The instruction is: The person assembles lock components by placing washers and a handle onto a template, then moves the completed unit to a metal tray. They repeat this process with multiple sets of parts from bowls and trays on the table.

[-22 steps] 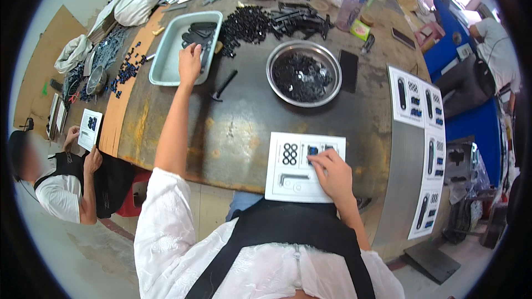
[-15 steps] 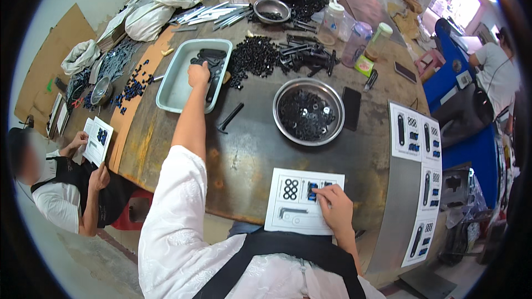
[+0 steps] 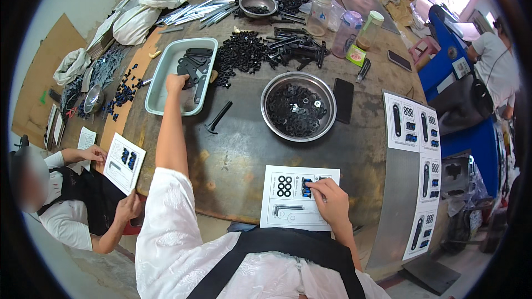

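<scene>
My left hand [image 3: 177, 82] reaches into a pale green tray [image 3: 153, 95], its fingers closed at the edge of a pile of flat black wrench-like plates [image 3: 198, 62]. Whatever those fingers hold is hidden by the hand. On a white printed card [image 3: 318, 220] at the table's near edge, my right hand [image 3: 333, 202] pinches at small blue-and-black bolts [image 3: 306, 188]. Several black rings [image 3: 284, 186] and an L-shaped hex key [image 3: 289, 207] show on the same card, left of and below the bolts.
A steel bowl of black washers [image 3: 298, 107] stands ahead, beside a dark phone [image 3: 343, 101]. Between tray and bowl lies a black hammer-shaped piece [image 3: 218, 117]. Finished-looking cards [image 3: 410, 119] line the right edge. A co-worker at left holds a card [image 3: 125, 161]; bottles [image 3: 347, 33] stand farther back.
My left hand has shifted slightly toward the near side of the plate pile. My right fingertips have drawn together at the bolts. The co-worker's card at left has come nearer the table.
</scene>
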The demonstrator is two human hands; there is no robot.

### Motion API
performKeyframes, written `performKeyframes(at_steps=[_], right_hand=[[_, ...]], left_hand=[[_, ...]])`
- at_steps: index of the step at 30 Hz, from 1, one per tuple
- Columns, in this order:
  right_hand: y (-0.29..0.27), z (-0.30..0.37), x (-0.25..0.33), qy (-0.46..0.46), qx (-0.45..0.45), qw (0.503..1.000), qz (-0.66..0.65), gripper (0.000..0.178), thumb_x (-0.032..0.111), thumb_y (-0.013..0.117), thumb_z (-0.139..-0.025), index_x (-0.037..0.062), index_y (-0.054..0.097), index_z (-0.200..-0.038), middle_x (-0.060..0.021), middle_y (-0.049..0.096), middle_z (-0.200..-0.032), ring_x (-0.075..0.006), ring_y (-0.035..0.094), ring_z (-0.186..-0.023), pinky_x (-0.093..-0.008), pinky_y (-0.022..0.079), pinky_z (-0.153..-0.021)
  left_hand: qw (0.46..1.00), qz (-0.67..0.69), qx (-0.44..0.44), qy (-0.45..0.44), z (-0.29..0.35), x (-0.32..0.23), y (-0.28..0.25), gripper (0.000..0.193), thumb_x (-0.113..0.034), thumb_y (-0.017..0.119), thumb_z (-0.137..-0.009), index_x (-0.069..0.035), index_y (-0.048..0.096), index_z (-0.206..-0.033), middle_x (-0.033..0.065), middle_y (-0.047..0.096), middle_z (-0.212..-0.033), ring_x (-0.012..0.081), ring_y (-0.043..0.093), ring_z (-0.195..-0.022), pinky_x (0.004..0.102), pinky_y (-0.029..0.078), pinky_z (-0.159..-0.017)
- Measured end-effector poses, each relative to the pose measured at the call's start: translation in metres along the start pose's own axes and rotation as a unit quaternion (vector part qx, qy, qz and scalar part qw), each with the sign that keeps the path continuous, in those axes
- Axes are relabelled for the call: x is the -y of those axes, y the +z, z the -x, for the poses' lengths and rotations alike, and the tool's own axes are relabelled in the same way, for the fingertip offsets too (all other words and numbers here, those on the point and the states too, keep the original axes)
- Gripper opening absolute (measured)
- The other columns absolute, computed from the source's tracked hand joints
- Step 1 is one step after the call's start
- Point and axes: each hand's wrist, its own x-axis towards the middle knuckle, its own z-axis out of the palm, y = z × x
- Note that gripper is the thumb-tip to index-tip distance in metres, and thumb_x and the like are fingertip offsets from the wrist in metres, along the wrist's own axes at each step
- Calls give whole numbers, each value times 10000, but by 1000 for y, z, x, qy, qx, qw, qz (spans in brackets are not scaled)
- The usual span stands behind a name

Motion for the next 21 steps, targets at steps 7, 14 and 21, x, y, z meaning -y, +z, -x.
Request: performKeyframes(at_steps=[7,14,21], right_hand=[[11,19,-7,188,65,931,-305,299,159,609,-1005,50,657,-1279,-90,716,-1028,-140,663,-792,-257,534,-703],[-28,31,-2,267,110,758,-586,375,185,594,-1022,-29,592,-1330,-134,654,-1250,-185,665,-1056,-318,596,-842],[-33,92,-33,258,134,852,-434,338,14,677,-926,-36,648,-1260,-98,688,-1171,-154,655,-1037,-293,591,-814]], left_hand=[[906,256,183,283,289,-101,-48,155,-171,740,-889,-36,672,-856,25,626,-699,94,557,-610,291,437,-550],[666,57,-81,739,466,-122,-36,315,-148,669,-781,-125,739,-1088,-20,647,-970,134,635,-838,272,485,-694],[746,120,146,639,529,-91,-23,443,-39,672,-733,-129,675,-1167,33,610,-1098,241,587,-978,374,437,-852]])
